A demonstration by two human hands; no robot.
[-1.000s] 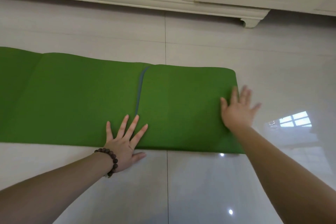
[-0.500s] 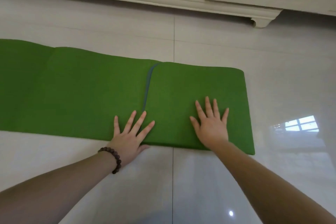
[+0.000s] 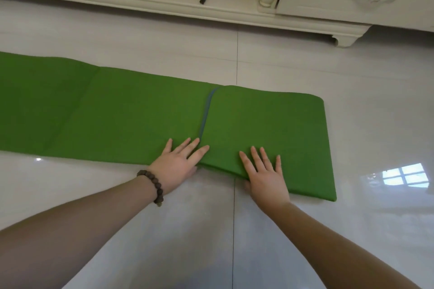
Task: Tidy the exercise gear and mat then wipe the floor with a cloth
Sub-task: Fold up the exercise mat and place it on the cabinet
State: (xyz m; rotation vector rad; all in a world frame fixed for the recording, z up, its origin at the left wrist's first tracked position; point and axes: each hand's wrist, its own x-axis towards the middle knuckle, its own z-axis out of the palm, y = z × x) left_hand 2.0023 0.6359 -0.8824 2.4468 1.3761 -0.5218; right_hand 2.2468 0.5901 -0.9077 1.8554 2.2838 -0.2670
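**Green mat, fold in hand**

Green mat (image 3: 122, 115) lies on floor (image 3: 234, 230), right end folded over; left hand (image 3: 178, 164) flat at flap edge, right hand (image 3: 265, 176) flat on flap, fingers straight; press evenly, align near edges before next fold.

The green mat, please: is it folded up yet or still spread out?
Partly folded: the green mat has its right end doubled over, edge visible, both hands flat on it; the rest lies spread leftward.

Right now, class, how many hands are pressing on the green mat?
2. The left hand lies flat on the green mat beside the fold's edge; the right hand lies flat on the folded part.
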